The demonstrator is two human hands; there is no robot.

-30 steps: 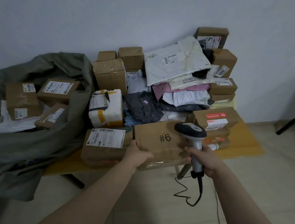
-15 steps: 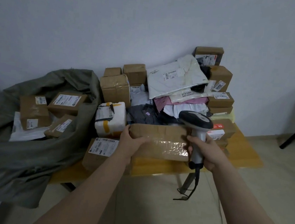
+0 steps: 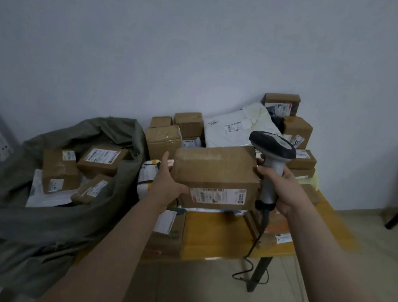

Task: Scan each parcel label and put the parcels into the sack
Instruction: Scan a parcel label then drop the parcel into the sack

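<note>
Parcel (image 3: 215, 170) in fingers (image 3: 166, 162) of left hand (image 3: 167, 184)

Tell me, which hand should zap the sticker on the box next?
The right hand, probably. It grips the barcode scanner right beside the cardboard box, while the left hand holds that box up with its label turned toward the person.

Head camera faces forward-down, near table (image 3: 208, 234) and sack (image 3: 36, 221)

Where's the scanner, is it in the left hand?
No, the right hand grips the scanner; the left hand holds the box.
</note>
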